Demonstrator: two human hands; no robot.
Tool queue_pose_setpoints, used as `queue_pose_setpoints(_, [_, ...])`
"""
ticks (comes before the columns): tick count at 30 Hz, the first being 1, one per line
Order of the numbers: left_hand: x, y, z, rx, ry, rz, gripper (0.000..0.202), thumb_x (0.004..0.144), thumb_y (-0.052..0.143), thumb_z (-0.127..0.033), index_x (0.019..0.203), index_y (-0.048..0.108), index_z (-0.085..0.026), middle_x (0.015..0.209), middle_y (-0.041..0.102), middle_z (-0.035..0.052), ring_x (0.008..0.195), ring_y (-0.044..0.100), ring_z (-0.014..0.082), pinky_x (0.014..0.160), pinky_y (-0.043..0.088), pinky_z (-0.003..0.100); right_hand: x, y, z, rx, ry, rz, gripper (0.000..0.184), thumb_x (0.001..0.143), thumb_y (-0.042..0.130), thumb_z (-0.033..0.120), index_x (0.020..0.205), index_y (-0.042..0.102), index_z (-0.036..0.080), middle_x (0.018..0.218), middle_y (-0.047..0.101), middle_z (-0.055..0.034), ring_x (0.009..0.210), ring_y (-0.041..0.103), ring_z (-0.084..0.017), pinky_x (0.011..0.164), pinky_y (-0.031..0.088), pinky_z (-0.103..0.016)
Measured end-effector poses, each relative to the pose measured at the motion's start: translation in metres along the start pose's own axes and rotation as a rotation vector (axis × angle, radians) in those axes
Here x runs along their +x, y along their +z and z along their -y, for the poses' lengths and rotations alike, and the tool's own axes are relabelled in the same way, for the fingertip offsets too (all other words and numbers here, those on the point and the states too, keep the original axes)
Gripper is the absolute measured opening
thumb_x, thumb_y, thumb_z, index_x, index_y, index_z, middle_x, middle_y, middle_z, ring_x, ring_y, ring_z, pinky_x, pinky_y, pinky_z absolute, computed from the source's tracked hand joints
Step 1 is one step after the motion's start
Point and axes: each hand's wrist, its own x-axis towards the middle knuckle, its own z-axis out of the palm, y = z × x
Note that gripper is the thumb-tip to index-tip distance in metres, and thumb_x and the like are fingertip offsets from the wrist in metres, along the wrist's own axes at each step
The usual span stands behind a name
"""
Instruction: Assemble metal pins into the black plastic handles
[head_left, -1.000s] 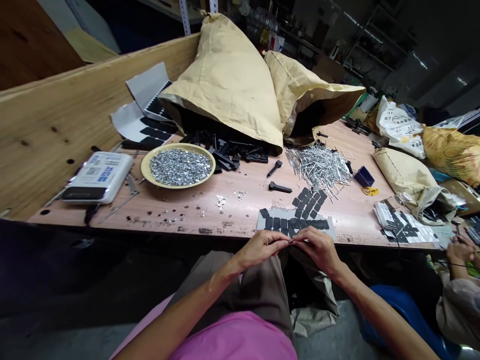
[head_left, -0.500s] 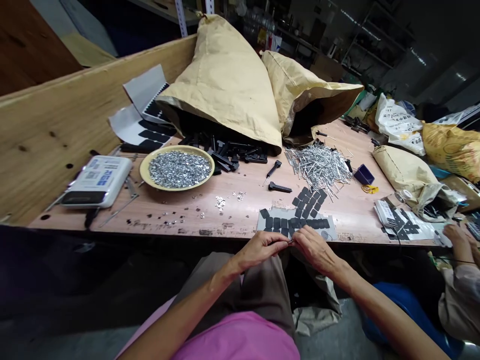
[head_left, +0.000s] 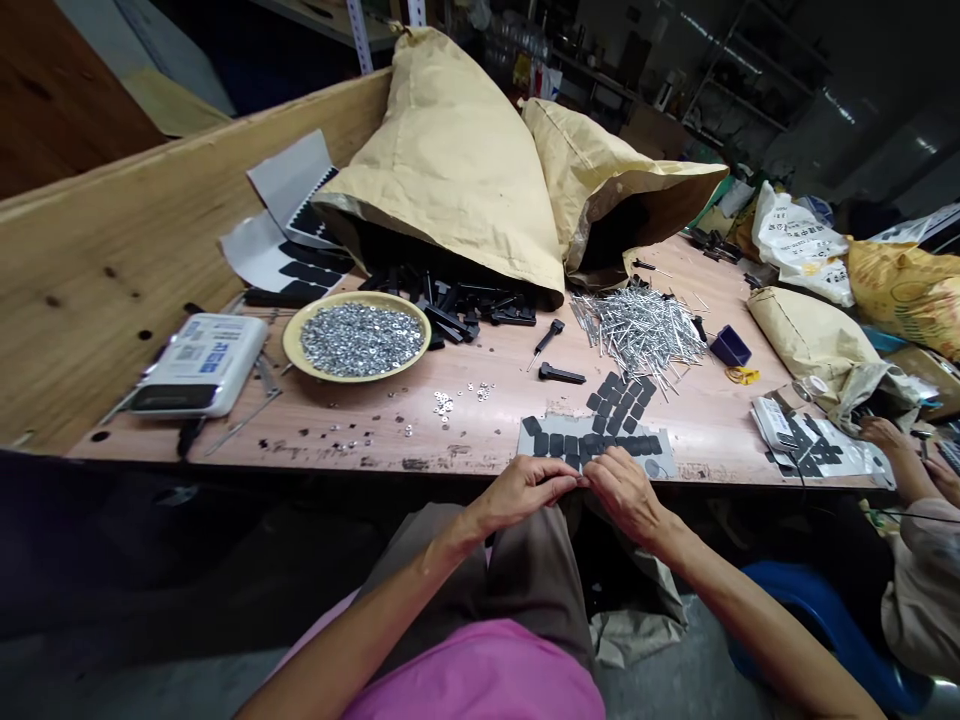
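Note:
My left hand and my right hand meet fingertip to fingertip at the table's front edge. Both are closed in a pinch, and whatever lies between the fingers is too small and hidden to name. Just beyond them is a grey sheet bearing rows of black rounded pads. More black pads lie behind it. Farther back are a heap of thin metal pins and two black plastic parts, one with a pin, the other lying flat.
A yellow bowl of small metal washers stands left, beside a white scale-like device. Large paper sacks rise at the back, with black parts spilling out. A small dark blue box sits right. Another person's hands work at far right.
My hands stay together in nearly the same place, with fingers slightly shifted. At far right, the other person's hand has moved up and left to the mouth of a small sack.

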Motion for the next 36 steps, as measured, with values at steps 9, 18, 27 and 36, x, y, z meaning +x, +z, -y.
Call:
queue_pose_setpoints(9, [0.000,0.014,0.007,0.202,0.148,-0.295,0.022,0.081,0.052,-0.026,0.085,0.072,-0.019,0.071,0.070,0.0033,0.068,0.063,0.0159,0.068,0.049,0.024,-0.001,0.026,0.000,-0.196,0.271,-0.075,0.041,0.097,0.030,0.026,0.057,0.041,0.022,0.050,0.044,0.0002,0.049,0.038,-0.014,0.053,0.027,-0.030])
queue_pose_setpoints(18, [0.014,0.003,0.012,0.232,0.048,-0.406,0.021,0.080,0.053,-0.021,0.088,0.072,-0.021,0.091,0.074,0.0040,0.086,0.068,0.0208,0.080,0.051,0.029,0.020,0.033,-0.013,0.393,0.592,0.123,0.045,0.096,0.016,0.046,0.066,0.041,0.023,0.056,0.048,0.0016,0.049,0.045,-0.013,0.051,0.036,-0.026])
queue_pose_setpoints(27, [0.022,-0.005,0.018,0.152,-0.042,-0.462,0.019,0.077,0.055,-0.022,0.084,0.073,-0.020,0.060,0.067,0.0001,0.061,0.061,0.0156,0.061,0.048,0.024,0.032,0.050,-0.034,0.856,0.845,0.129,0.045,0.078,0.045,0.066,0.066,0.042,0.022,0.048,0.045,0.0068,0.043,0.042,-0.010,0.046,0.036,-0.023])
queue_pose_setpoints(36, [0.023,-0.040,0.028,-0.395,-0.344,-0.567,0.045,0.067,0.066,-0.043,0.096,0.063,-0.009,0.046,0.040,-0.0104,0.033,0.024,0.0017,0.034,0.013,0.015,0.027,0.074,-0.057,0.553,0.921,-0.028,0.026,0.080,0.050,0.043,0.076,0.058,0.019,0.066,0.063,-0.0018,0.056,0.058,-0.016,0.056,0.046,-0.029])
